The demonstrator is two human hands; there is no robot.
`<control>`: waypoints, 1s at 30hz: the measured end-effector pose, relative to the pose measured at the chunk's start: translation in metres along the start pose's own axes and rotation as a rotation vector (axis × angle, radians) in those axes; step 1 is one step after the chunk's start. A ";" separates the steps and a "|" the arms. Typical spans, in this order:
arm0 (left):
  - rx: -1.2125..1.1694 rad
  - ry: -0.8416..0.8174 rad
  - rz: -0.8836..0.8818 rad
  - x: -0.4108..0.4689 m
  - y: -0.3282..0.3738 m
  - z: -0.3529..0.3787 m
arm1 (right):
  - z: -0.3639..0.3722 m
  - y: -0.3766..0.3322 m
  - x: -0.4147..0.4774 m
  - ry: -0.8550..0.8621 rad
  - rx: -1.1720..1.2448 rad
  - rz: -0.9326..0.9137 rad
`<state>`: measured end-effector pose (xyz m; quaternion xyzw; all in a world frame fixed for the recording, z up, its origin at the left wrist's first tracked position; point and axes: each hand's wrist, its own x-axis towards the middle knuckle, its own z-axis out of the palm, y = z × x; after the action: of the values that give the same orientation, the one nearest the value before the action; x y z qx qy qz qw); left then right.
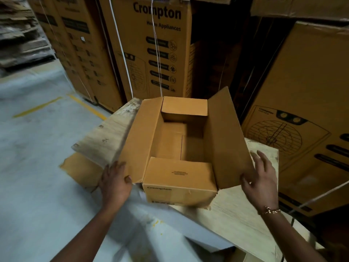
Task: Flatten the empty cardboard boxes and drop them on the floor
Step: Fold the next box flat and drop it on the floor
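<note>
Two hands flank the open box [179,178]: my left hand [115,181] pinches one flap [140,140], right hand [262,181] spread wide, poised for flattening.

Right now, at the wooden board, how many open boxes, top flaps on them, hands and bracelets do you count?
open cardboard box: 1
top flaps on it: 4
hands, left hand and right hand: 2
bracelet: 1
Total: 8
</note>
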<state>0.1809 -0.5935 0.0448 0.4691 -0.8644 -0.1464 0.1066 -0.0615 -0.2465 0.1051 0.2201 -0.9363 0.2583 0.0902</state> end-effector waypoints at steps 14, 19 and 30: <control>0.094 -0.375 0.291 0.070 0.052 0.026 | 0.091 -0.070 0.015 -0.809 0.411 0.609; 0.298 -0.375 0.526 0.102 0.069 0.028 | 0.110 -0.057 0.011 -0.739 0.388 0.644; -0.947 -0.734 0.012 0.119 0.064 -0.048 | 0.051 -0.048 0.010 -0.685 0.537 0.650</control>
<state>0.0827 -0.6684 0.1179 0.2844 -0.6880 -0.6677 -0.0009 -0.0514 -0.3137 0.0856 0.0062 -0.8329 0.4167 -0.3640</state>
